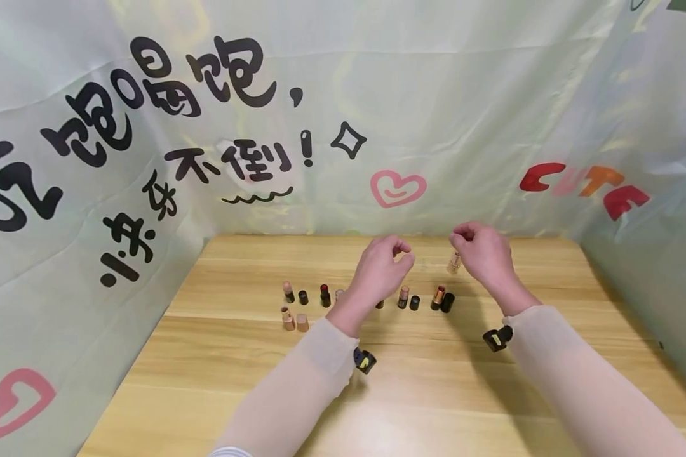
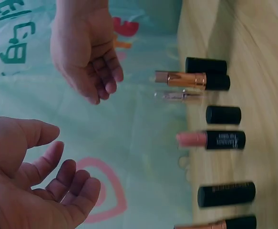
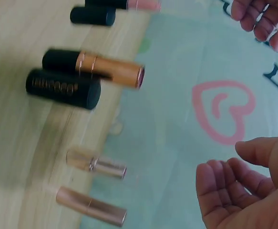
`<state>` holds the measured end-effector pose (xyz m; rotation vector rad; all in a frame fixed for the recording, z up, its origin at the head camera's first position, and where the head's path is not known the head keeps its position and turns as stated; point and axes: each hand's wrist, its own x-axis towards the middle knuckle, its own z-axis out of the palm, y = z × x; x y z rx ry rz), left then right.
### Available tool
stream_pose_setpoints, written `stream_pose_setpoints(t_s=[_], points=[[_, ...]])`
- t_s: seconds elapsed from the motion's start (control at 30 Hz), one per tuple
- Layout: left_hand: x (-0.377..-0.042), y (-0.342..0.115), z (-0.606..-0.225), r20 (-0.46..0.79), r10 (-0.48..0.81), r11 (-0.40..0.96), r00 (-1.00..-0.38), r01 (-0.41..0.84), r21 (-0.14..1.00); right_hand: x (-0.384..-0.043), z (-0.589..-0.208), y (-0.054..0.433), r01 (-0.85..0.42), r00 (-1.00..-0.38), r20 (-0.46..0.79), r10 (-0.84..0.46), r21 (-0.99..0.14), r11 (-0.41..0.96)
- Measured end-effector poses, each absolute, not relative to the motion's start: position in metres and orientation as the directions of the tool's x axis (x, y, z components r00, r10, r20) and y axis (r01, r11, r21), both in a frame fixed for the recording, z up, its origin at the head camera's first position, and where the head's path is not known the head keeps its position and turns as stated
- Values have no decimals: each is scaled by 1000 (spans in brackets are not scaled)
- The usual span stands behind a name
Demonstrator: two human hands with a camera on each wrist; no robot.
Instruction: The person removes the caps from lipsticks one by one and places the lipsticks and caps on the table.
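Note:
My left hand [image 1: 377,266] hovers above the row of lipsticks, fingers loosely curled, with nothing in it. To its right, my right hand [image 1: 484,254] is also raised and holds nothing; its thumb and fingers bend loosely in the right wrist view. Nearest the right hand stands a clear-and-gold lipstick tube [image 1: 454,263], with a rose-gold tube [image 3: 92,206] beside it in the right wrist view. An uncapped copper lipstick [image 1: 438,297] stands against its black cap [image 1: 448,303]. A pink lipstick [image 2: 191,139] stands beside a short black cap [image 2: 223,115]. My left forearm hides part of the row.
Further left stand a nude lipstick [image 1: 288,292], a small black cap [image 1: 303,297] and a dark red lipstick [image 1: 325,296]. In front are a rose-gold lipstick [image 1: 288,320] and its cap [image 1: 302,323]. Printed curtains [image 1: 463,127] enclose the wooden table [image 1: 217,368].

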<state>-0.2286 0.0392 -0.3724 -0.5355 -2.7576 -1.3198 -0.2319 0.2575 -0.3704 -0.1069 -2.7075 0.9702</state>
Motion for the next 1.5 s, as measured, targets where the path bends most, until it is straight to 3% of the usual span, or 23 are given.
stream_pose_setpoints(t_s=[0.23, 0.8, 1.13, 1.5], points=[[-247, 72, -377, 91, 318, 642, -944, 285, 712, -251, -379, 266, 64, -981, 103, 162, -619, 783], [-271, 116, -389, -43, 344, 739, -938, 242, 629, -270, -407, 271, 92, -996, -42, 82, -517, 851], [-275, 125, -398, -70, 361, 771, -930, 256, 583, -271, -421, 277, 96, -994, 6, 113, -476, 874], [-284, 123, -406, -68, 348, 783, -935, 250, 569, -269, -422, 273, 112, -982, 55, 179, -589, 800]])
